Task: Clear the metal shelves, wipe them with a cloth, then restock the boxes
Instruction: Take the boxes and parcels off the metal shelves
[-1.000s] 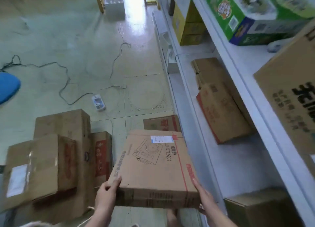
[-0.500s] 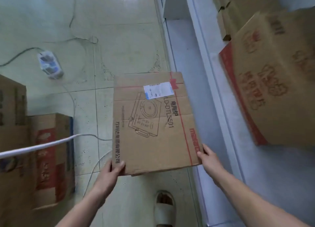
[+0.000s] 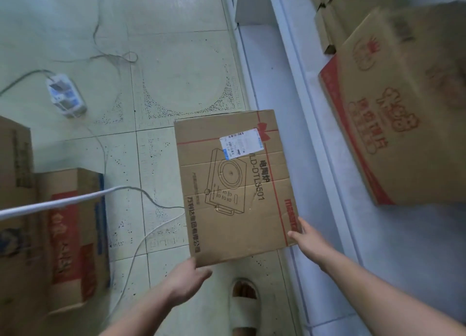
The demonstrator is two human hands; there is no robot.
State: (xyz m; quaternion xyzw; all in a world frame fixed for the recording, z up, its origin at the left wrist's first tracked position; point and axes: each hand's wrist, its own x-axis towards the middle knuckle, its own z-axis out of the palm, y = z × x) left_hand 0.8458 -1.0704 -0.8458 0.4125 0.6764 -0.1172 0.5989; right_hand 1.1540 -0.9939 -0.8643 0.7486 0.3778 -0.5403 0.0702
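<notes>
Cardboard makes up the flat box (image 3: 234, 184) held level above the tiled floor (image 3: 176, 58), just beside the front lip of the white metal shelf (image 3: 408, 260); its flaps are closed, so the contents cannot be seen (a line drawing of a hotplate and a white shipping label sit on top). The left hand (image 3: 185, 279) grips the near left corner, fingers tucked beneath; the right hand (image 3: 309, 238) clasps the near right edge, thumb on top. On the shelf rests a larger closed carton (image 3: 403, 114) with red print, with flat cartons (image 3: 335, 15) behind it. Closed boxes (image 3: 73, 235) stand on the floor at left, a power strip (image 3: 66, 95) lies beyond them, and a slipper (image 3: 243, 308) shows below the held box
</notes>
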